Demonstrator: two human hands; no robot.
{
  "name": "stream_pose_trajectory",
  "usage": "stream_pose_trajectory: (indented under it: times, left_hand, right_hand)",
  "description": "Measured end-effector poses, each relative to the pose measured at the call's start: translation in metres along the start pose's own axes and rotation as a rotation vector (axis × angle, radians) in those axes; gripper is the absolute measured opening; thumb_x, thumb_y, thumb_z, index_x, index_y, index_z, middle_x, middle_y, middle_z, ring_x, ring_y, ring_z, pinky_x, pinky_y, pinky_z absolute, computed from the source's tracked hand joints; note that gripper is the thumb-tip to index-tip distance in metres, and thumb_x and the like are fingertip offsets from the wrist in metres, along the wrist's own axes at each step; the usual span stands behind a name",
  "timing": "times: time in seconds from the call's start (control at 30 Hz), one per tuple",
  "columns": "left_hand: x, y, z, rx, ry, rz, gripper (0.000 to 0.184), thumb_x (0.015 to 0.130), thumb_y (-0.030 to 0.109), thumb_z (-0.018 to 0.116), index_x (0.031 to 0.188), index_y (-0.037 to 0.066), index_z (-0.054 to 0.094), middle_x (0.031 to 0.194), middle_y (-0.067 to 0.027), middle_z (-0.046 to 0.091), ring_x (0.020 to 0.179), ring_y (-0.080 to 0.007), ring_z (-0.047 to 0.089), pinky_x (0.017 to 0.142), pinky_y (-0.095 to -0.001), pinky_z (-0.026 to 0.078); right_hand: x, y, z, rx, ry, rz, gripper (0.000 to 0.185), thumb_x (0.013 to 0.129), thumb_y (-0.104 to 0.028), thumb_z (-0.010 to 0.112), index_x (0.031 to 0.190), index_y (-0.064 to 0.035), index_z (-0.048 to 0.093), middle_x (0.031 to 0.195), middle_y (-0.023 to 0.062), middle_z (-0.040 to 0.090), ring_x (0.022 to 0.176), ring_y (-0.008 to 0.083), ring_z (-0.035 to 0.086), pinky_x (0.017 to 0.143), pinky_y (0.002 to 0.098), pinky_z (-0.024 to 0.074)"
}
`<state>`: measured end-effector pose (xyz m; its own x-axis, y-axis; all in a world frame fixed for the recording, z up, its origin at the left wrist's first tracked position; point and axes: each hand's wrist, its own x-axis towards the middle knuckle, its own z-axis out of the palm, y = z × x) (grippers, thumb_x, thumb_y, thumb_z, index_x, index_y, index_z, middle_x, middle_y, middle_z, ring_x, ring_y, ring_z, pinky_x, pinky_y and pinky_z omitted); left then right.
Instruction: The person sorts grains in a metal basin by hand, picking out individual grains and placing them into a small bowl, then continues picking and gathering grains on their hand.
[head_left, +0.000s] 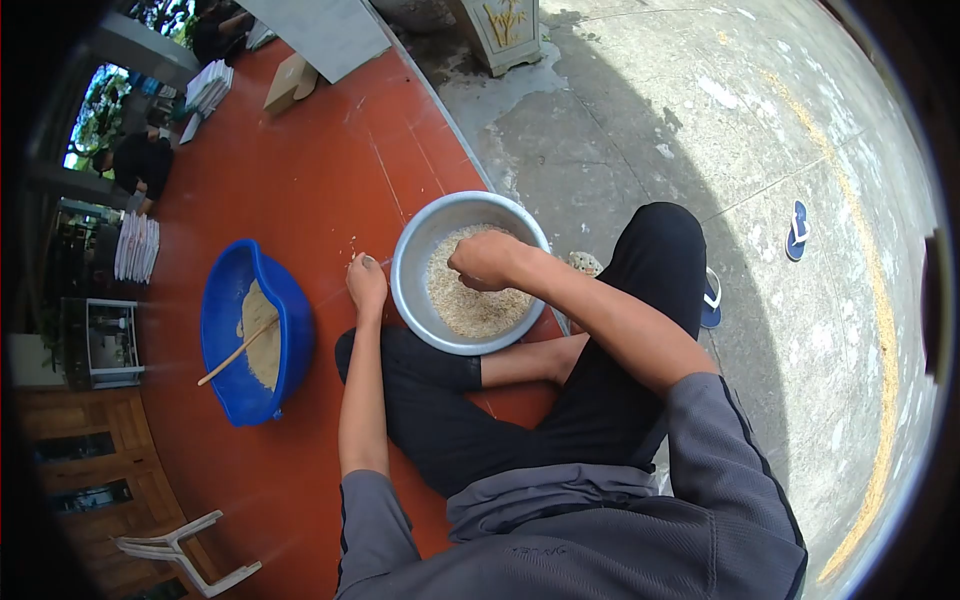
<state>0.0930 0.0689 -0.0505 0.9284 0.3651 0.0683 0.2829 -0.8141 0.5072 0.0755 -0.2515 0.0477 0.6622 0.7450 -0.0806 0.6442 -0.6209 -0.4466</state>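
A silver metal basin [409,285] stands on the red floor in front of my folded legs, with pale, husk-flecked grain [478,308] in its bottom. Inside it, over the grain, is my right hand [488,261], its fingers curled together and pointing down; whatever they pinch is hidden. Just left of the basin, my left hand [367,284] is closed low over the floor near a few scattered grains [352,243]. What it holds, if anything, does not show.
Further left sits a blue plastic basin [293,345] holding tan powder [262,345] and a wooden stick [240,350]. A cardboard box [290,83], paper stacks [137,247] and another person [143,163] are beyond. Blue sandals [797,232] lie on the concrete at right.
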Motion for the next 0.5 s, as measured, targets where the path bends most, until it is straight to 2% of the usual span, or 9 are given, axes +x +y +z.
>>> stream_pose_trajectory:
  times: [0.07, 0.1, 0.2, 0.27, 0.3, 0.37, 0.43, 0.5]
  left_hand:
    - [-0.005, 0.007, -0.008, 0.149, -0.029, 0.089, 0.038, 0.102, 0.012, 0.056, 0.133, -0.006, 0.069, 0.134, -0.0309, 0.067, 0.127, -0.0479, 0.063, 0.113, -0.0544, 0.048]
    - [-0.005, 0.003, -0.005, 0.247, -0.012, 0.138, 0.032, 0.104, 0.017, 0.057, 0.121, -0.003, 0.075, 0.122, -0.0293, 0.072, 0.118, -0.0483, 0.068, 0.106, -0.056, 0.052]
    - [-0.013, 0.01, -0.008, 0.266, 0.007, 0.149, 0.027, 0.104, 0.011, 0.059, 0.123, -0.002, 0.074, 0.128, -0.0298, 0.067, 0.12, -0.0495, 0.063, 0.106, -0.0573, 0.051]
    - [-0.009, -0.003, 0.001, 0.217, -0.01, 0.154, 0.028, 0.104, 0.011, 0.062, 0.126, -0.003, 0.073, 0.135, -0.0287, 0.063, 0.125, -0.0482, 0.061, 0.111, -0.0554, 0.05]
    - [-0.014, 0.01, -0.006, 0.203, -0.081, 0.103, 0.032, 0.107, 0.013, 0.062, 0.132, -0.006, 0.069, 0.141, -0.0285, 0.059, 0.132, -0.0477, 0.057, 0.114, -0.0549, 0.048]
    - [-0.013, -0.001, 0.005, 0.161, 0.001, 0.131, 0.031, 0.107, 0.018, 0.065, 0.129, -0.002, 0.073, 0.139, -0.026, 0.061, 0.129, -0.0481, 0.059, 0.114, -0.0547, 0.048]
    - [-0.013, 0.0, 0.005, 0.182, -0.043, 0.113, 0.035, 0.106, 0.023, 0.069, 0.13, -0.001, 0.072, 0.14, -0.0258, 0.06, 0.13, -0.0483, 0.059, 0.114, -0.0549, 0.048]
    - [-0.013, 0.005, 0.003, 0.193, -0.11, 0.084, 0.048, 0.104, 0.031, 0.073, 0.138, -0.002, 0.067, 0.147, -0.0265, 0.056, 0.137, -0.0476, 0.055, 0.117, -0.0565, 0.046]
  right_hand:
    - [0.0, -0.002, -0.005, 0.003, -0.033, 0.015, 0.021, 0.09, -0.013, 0.068, 0.1, -0.0006, 0.082, 0.101, 0.0247, 0.079, 0.098, 0.0444, 0.078, 0.087, 0.0552, 0.0618]
    - [0.0, -0.003, -0.009, 0.001, -0.072, 0.022, 0.023, 0.093, -0.017, 0.068, 0.105, -0.0025, 0.081, 0.103, 0.0239, 0.079, 0.101, 0.0448, 0.077, 0.092, 0.0558, 0.0607]
    - [0.003, -0.003, -0.012, -0.012, -0.051, 0.007, 0.023, 0.093, -0.018, 0.068, 0.103, -0.002, 0.081, 0.103, 0.0247, 0.079, 0.098, 0.0452, 0.077, 0.089, 0.0562, 0.0616]
    - [0.004, -0.006, -0.012, -0.017, -0.046, -0.013, 0.023, 0.093, -0.018, 0.067, 0.102, -0.0017, 0.08, 0.102, 0.0247, 0.079, 0.097, 0.0452, 0.078, 0.087, 0.0566, 0.0618]
    - [0.007, -0.005, -0.013, -0.02, -0.051, -0.02, 0.023, 0.094, -0.019, 0.067, 0.102, -0.0017, 0.08, 0.102, 0.0245, 0.079, 0.096, 0.0451, 0.078, 0.087, 0.0568, 0.0618]
    - [0.005, -0.01, -0.019, -0.007, -0.067, -0.035, 0.024, 0.094, -0.02, 0.068, 0.103, -0.0015, 0.08, 0.1, 0.0242, 0.079, 0.096, 0.0448, 0.078, 0.088, 0.0567, 0.0617]
    - [0.005, -0.011, -0.015, -0.016, -0.05, -0.058, 0.024, 0.094, -0.021, 0.069, 0.105, -0.0018, 0.08, 0.099, 0.0241, 0.079, 0.097, 0.0447, 0.078, 0.088, 0.0567, 0.0616]
    - [0.006, -0.013, -0.012, -0.035, -0.064, -0.067, 0.025, 0.094, -0.022, 0.071, 0.107, -0.0028, 0.079, 0.1, 0.0239, 0.08, 0.098, 0.0451, 0.078, 0.09, 0.057, 0.0617]
